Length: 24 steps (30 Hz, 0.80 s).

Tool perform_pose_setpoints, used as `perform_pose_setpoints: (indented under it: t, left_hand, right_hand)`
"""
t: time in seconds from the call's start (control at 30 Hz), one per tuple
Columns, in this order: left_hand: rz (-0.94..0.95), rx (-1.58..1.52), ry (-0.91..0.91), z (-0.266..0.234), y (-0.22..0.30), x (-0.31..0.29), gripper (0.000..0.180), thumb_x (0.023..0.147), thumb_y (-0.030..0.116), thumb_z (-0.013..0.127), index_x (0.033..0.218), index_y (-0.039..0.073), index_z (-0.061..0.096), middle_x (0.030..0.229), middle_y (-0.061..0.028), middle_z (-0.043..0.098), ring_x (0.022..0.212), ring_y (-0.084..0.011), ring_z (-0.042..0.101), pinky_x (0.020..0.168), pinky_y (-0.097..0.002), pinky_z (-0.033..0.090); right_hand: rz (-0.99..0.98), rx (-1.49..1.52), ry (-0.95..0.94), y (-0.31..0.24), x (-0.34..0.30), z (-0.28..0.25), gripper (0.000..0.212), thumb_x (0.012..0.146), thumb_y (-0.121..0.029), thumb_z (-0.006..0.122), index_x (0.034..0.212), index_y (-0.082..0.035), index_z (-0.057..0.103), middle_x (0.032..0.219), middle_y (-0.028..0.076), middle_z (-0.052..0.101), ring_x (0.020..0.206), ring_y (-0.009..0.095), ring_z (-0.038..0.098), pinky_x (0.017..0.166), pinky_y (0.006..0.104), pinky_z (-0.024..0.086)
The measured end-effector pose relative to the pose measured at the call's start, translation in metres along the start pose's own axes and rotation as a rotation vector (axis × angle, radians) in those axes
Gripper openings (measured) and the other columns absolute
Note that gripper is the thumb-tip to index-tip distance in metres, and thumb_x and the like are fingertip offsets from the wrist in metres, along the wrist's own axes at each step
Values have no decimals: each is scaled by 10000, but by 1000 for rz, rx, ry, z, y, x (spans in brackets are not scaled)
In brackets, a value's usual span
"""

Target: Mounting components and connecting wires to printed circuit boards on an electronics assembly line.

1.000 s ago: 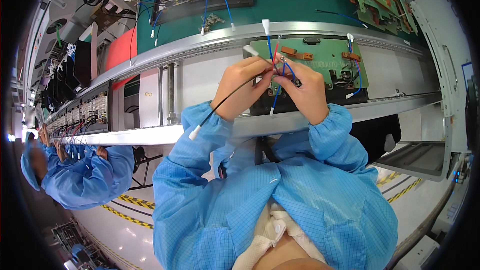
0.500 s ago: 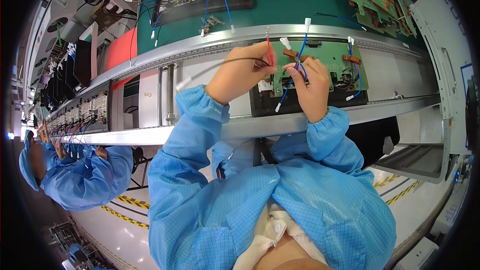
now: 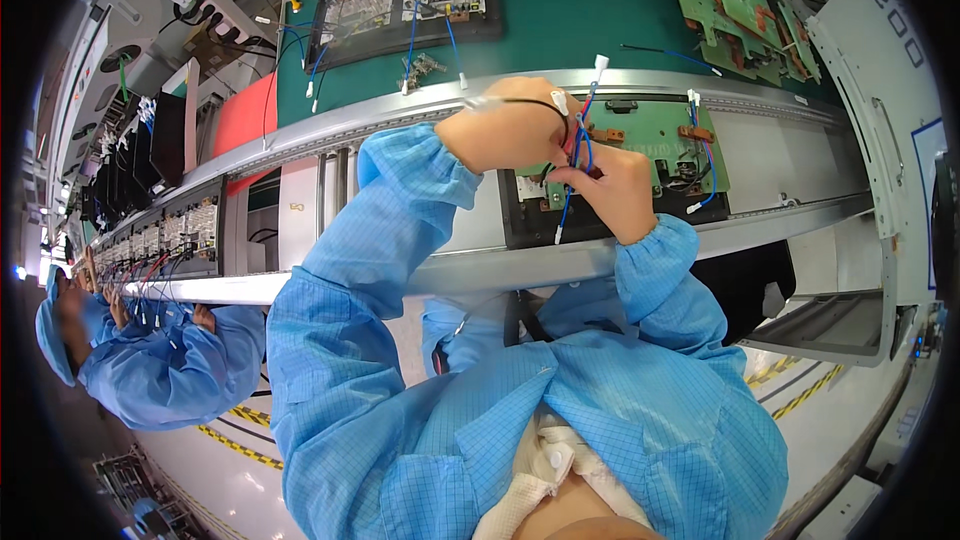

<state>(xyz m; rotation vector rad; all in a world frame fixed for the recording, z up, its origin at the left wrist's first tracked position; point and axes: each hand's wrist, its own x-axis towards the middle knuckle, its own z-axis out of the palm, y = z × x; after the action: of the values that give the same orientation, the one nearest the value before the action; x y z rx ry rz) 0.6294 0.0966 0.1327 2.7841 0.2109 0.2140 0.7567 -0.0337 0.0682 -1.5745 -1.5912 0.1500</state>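
Both hands meet over the left part of a green circuit board set in a black tray. My left hand is closed around wires, with a black wire running over its back and red showing at the fingertips. Pinched at the same bundle is my right hand, closed on blue wires that stand up above the fingers and hang below them. A white connector tops the bundle. The fingers hide where the wires cross. Another wired brown terminal sits at the board's right.
Beyond the metal rail, a green mat carries a black tray of boards, small metal parts, a loose blue wire and stacked green boards. At far left a co-worker handles wired boards.
My left hand has moved right and turned over, its fingers now against my right hand. The red wire, upright and apart before, is now gathered in with the blue ones.
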Motion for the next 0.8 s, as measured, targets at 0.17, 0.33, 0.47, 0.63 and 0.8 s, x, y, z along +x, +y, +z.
perform_pose_setpoints:
  t: [0.17, 0.33, 0.47, 0.63, 0.8]
  left_hand:
    - [41, -117, -5, -19, 10, 2, 137, 721, 142, 653, 784, 21, 651, 679, -130, 610, 603, -294, 576, 561, -359, 473]
    - [252, -516, -82, -27, -4, 13, 239, 763, 70, 636, 999, 40, 614, 791, -111, 633, 596, -200, 566, 593, -321, 489]
    - [279, -569, -197, -36, 1, 18, 214, 763, 142, 696, 928, 19, 639, 795, -97, 643, 632, -161, 584, 599, -266, 486]
    - [-20, -523, -179, -42, 19, 27, 186, 766, 206, 701, 803, 25, 679, 648, -56, 622, 608, -130, 573, 591, -258, 443]
    - [-59, -535, -251, -37, 14, 38, 244, 808, 222, 670, 807, -22, 653, 600, -90, 615, 531, -141, 586, 515, -263, 465]
  right_hand:
    - [28, -79, 2, 2, 2, -3, 182, 690, -208, 762, 758, -69, 668, 546, 79, 570, 449, 191, 539, 457, 298, 414]
    - [5, -143, 76, -3, -1, 3, 158, 762, -237, 690, 761, -83, 656, 510, 96, 533, 455, 252, 549, 445, 346, 405]
    - [-2, -145, 63, -4, -1, 0, 177, 776, -262, 670, 751, -88, 652, 509, 105, 529, 463, 272, 548, 449, 367, 402]
    - [16, -143, 86, 6, -2, 4, 197, 779, -234, 672, 729, -51, 621, 492, 102, 512, 441, 249, 531, 439, 350, 386]
    - [138, 200, -101, -2, -4, -27, 216, 801, -195, 669, 800, 13, 611, 488, 44, 493, 432, 85, 447, 414, 274, 354]
